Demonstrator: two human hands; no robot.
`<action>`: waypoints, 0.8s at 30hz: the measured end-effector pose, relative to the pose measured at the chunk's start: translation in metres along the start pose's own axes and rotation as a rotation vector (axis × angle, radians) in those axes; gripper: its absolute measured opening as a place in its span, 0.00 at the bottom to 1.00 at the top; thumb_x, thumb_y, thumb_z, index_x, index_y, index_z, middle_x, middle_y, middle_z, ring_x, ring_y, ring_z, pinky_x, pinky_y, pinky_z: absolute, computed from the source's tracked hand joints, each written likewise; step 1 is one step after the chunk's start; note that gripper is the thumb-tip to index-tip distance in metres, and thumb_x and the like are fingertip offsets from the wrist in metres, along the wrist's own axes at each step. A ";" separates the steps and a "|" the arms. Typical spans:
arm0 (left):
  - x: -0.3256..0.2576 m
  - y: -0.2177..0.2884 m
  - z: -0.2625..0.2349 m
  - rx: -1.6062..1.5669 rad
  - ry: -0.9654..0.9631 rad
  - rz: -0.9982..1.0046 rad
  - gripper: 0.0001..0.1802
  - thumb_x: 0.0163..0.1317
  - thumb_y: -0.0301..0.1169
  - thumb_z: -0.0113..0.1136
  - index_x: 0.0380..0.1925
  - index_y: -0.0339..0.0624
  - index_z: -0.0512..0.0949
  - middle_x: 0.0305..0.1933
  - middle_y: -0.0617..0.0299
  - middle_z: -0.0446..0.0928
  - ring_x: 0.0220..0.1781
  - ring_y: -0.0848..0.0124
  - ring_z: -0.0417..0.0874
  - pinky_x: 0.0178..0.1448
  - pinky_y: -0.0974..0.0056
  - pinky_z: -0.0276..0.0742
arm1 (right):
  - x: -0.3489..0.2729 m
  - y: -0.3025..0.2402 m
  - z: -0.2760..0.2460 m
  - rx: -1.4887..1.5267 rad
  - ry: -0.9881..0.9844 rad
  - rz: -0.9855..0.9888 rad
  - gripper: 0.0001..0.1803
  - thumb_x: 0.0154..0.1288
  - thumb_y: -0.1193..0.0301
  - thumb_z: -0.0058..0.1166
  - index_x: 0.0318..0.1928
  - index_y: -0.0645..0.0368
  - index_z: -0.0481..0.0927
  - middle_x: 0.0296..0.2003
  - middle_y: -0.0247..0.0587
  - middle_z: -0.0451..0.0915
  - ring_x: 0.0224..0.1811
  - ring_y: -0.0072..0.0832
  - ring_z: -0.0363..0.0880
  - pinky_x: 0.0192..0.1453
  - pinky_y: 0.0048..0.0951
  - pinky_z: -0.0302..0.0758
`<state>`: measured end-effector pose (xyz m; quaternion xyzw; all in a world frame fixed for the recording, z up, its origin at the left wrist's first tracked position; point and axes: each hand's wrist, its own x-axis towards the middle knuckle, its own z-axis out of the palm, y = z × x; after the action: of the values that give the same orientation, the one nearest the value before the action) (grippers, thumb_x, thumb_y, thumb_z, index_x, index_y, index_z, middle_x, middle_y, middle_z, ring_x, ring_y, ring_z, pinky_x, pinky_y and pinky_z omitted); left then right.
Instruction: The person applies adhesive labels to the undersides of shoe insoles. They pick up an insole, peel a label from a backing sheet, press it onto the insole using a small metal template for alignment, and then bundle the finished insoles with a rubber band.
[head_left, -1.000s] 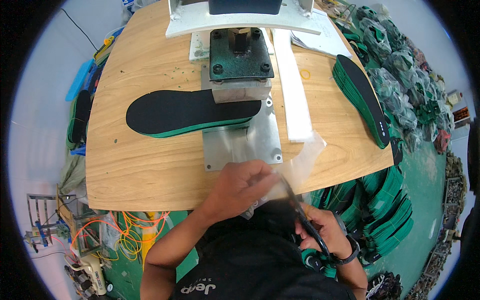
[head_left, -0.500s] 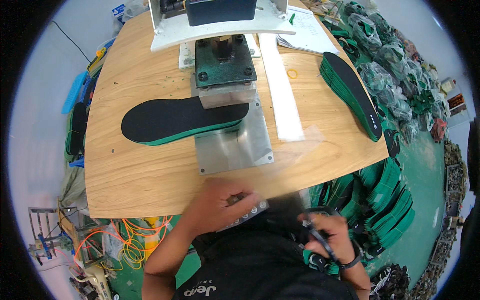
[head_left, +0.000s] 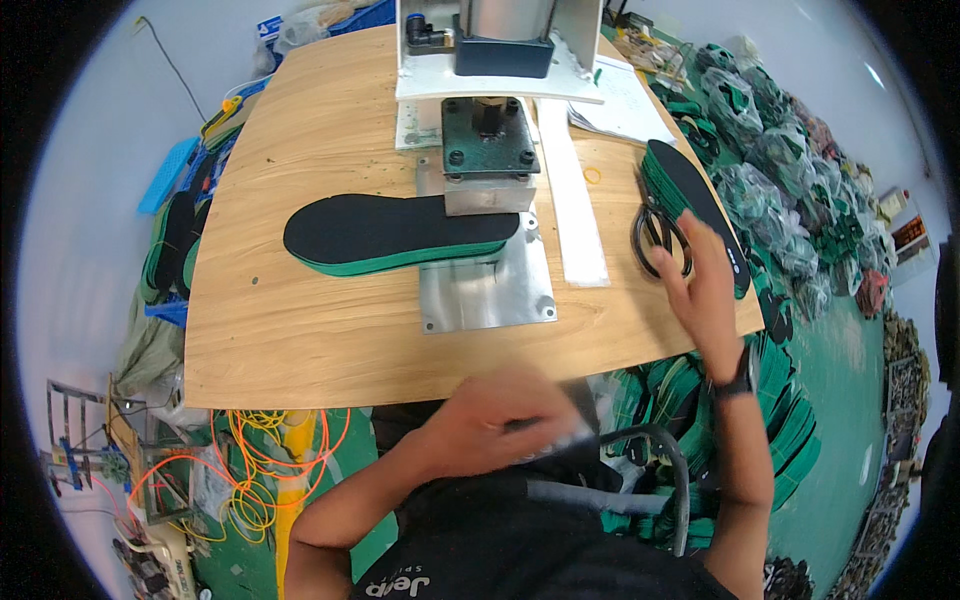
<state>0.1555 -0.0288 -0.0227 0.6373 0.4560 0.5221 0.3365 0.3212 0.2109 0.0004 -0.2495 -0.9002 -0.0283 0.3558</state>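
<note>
A big wooden table (head_left: 300, 340) filled the middle of the frame, with its near edge curving across the lower half. At the top middle stood a grey press machine (head_left: 495, 60), and its dark block (head_left: 488, 140) hung over a shiny metal plate (head_left: 490, 290) fixed to the table. A stack of black insoles with green edges (head_left: 395, 235) lay across the plate, sticking out to the left, with one end tucked under the block. A long white strip (head_left: 575, 200) lay just right of the plate. Another pile of black and green insoles (head_left: 700, 195) sat at the right edge of the table (it leaned a little over the side). Heaps of green bags (head_left: 790, 160) filled the floor at the upper right.

The right hand (head_left: 705, 290) was at the right side of the frame, by the table edge. Its fingers were spread out and loose, touching a pair of black scissors (head_left: 660, 240) that lay flat on the table, right beside the insole pile. It was not gripping them.

The left hand (head_left: 495, 420) was at the lower middle, below the table edge and near the person's body. It was blurry. It seemed to be closed around a thin clear piece (head_left: 560, 440), but I could not tell for sure.
</note>
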 end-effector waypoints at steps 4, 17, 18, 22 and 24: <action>-0.016 -0.010 -0.016 -0.274 0.331 -0.029 0.09 0.64 0.26 0.54 0.37 0.35 0.82 0.48 0.54 0.81 0.53 0.64 0.79 0.58 0.61 0.72 | -0.052 -0.100 -0.014 0.893 -0.370 0.232 0.19 0.57 0.68 0.64 0.47 0.63 0.77 0.39 0.43 0.81 0.40 0.32 0.80 0.46 0.31 0.75; -0.024 -0.004 -0.020 -0.388 0.512 -0.208 0.14 0.67 0.31 0.50 0.42 0.32 0.80 0.46 0.49 0.81 0.54 0.60 0.79 0.60 0.60 0.71 | -0.065 -0.169 0.025 1.128 -0.255 0.358 0.07 0.65 0.71 0.56 0.35 0.63 0.79 0.27 0.42 0.80 0.26 0.28 0.77 0.32 0.26 0.72; -0.024 -0.002 -0.030 -0.384 0.427 -0.318 0.15 0.67 0.33 0.51 0.42 0.33 0.80 0.45 0.49 0.81 0.54 0.60 0.79 0.61 0.59 0.71 | -0.062 -0.170 0.025 1.164 -0.273 0.449 0.07 0.66 0.71 0.56 0.34 0.64 0.79 0.26 0.42 0.80 0.26 0.28 0.77 0.32 0.26 0.72; -0.002 0.007 -0.095 0.238 0.542 -0.155 0.12 0.60 0.28 0.59 0.43 0.35 0.80 0.45 0.56 0.81 0.46 0.67 0.81 0.51 0.66 0.75 | -0.051 -0.162 0.020 1.359 -0.312 0.693 0.07 0.68 0.75 0.50 0.32 0.64 0.76 0.23 0.30 0.76 0.23 0.15 0.71 0.29 0.17 0.67; 0.013 0.002 -0.134 0.548 0.436 -0.062 0.17 0.56 0.31 0.64 0.45 0.35 0.79 0.49 0.54 0.79 0.52 0.62 0.79 0.56 0.63 0.73 | -0.043 -0.154 0.022 1.375 -0.343 0.768 0.08 0.68 0.73 0.50 0.30 0.62 0.76 0.23 0.29 0.76 0.23 0.13 0.69 0.27 0.16 0.65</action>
<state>0.0267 -0.0241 0.0144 0.5636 0.6594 0.4936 0.0632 0.2613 0.0627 -0.0245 -0.2677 -0.6096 0.6950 0.2714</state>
